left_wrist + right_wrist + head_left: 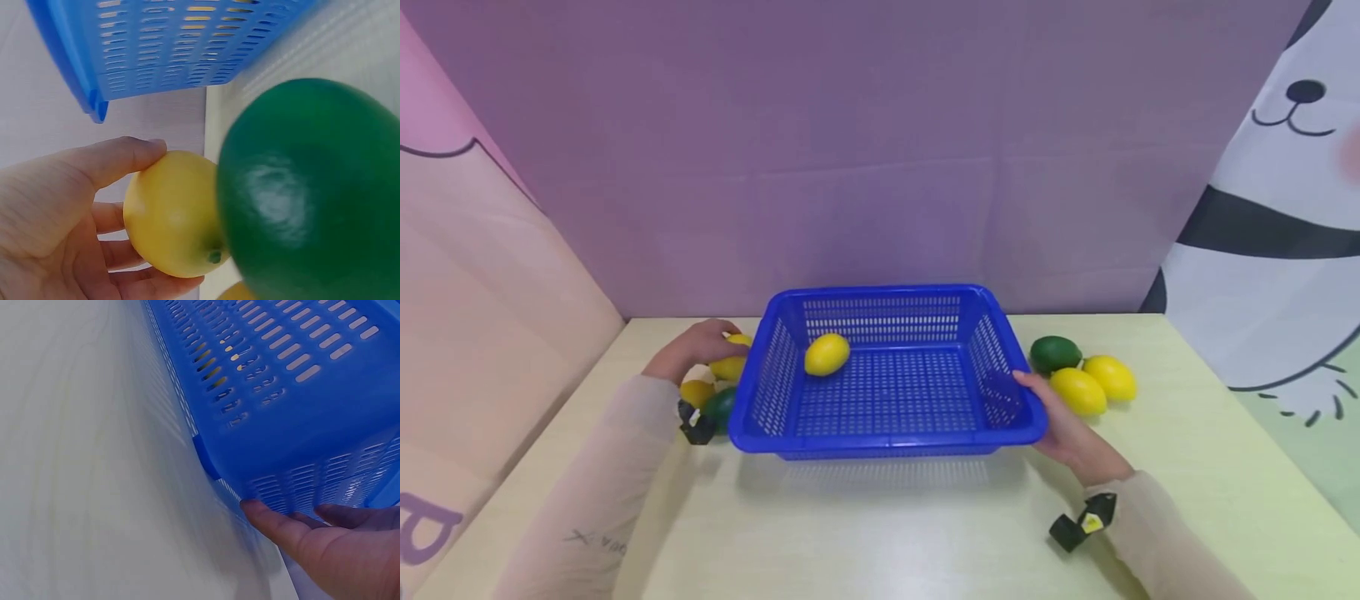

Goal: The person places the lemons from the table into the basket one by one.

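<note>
My left hand grips a yellow lemon just outside the left wall of a blue plastic basket. In the left wrist view the thumb and fingers curl round the lemon. Close beside it is a dark green oval fruit, with an orange-yellow fruit next to it. My right hand holds the basket's right side, thumb over the rim and fingers against the outer wall in the right wrist view. One yellow lemon lies inside the basket, at its left end.
Right of the basket sit a dark green fruit and two yellow lemons, one nearer and one further right. A purple cloth backdrop rises behind the pale table. Printed cloths hang at both sides.
</note>
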`<state>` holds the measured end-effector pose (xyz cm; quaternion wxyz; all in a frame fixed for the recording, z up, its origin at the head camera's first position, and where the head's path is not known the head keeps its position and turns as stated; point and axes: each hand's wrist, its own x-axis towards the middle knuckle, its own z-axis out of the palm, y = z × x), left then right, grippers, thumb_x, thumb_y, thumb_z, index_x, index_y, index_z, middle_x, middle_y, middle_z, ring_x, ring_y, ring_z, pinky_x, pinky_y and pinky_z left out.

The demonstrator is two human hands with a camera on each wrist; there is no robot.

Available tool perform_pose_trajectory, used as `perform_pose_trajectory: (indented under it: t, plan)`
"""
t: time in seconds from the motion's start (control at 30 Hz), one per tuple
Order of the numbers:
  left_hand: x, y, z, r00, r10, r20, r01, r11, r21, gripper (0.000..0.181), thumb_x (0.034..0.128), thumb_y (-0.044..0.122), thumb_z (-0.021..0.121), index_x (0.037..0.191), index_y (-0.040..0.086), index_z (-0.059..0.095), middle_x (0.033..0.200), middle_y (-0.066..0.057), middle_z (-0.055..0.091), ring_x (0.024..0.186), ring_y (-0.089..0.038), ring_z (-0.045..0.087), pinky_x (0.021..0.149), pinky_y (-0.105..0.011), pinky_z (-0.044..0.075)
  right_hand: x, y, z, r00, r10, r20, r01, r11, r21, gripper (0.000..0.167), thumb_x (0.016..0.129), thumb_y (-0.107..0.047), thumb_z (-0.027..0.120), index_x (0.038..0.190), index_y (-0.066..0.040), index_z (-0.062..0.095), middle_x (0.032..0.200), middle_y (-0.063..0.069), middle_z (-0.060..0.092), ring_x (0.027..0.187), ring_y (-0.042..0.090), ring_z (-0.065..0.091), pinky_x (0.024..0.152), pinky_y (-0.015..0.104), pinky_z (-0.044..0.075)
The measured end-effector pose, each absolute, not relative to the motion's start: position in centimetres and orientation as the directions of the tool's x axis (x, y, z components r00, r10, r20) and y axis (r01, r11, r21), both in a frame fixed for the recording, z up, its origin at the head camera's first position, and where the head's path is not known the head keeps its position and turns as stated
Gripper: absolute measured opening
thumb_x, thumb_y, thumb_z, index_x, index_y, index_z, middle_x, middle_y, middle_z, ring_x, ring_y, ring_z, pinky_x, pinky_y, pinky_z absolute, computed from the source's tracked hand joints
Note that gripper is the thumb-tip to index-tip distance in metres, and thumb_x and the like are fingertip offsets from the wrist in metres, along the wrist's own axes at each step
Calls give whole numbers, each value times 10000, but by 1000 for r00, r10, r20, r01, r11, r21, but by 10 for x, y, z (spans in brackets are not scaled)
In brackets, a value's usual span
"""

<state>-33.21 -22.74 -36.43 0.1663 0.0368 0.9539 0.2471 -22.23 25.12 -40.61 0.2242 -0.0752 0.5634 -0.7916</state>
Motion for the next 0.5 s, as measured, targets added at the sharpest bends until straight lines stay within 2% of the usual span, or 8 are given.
perform_pose_trajectory:
  t: [0.23, 0.5]
  plan:
    - [-332, -229, -349, -953, 177, -244, 47, 886, 461, 647, 906, 385, 550, 1339, -71, 397, 1315, -301, 433, 1108, -423, 491, 886, -518, 468, -221, 250, -404, -896, -417, -153, 273, -244, -931, 699, 993, -418, 341, 1474, -30, 15, 1192, 24, 563, 1069, 202, 584, 907, 360, 499]
    - [-329, -234, -336, -952, 170, -255, 27, 875, 483, 613, 920, 385, 537, 1315, -65, 406, 1283, -290, 446, 1104, -423, 474, 925, -552, 431, -221, 248, -403, -894, -418, -161, 278, -235, -931, 713, 992, -425, 337, 1476, -30, -6, 1190, 21, 556, 1065, 199, 584, 907, 361, 499]
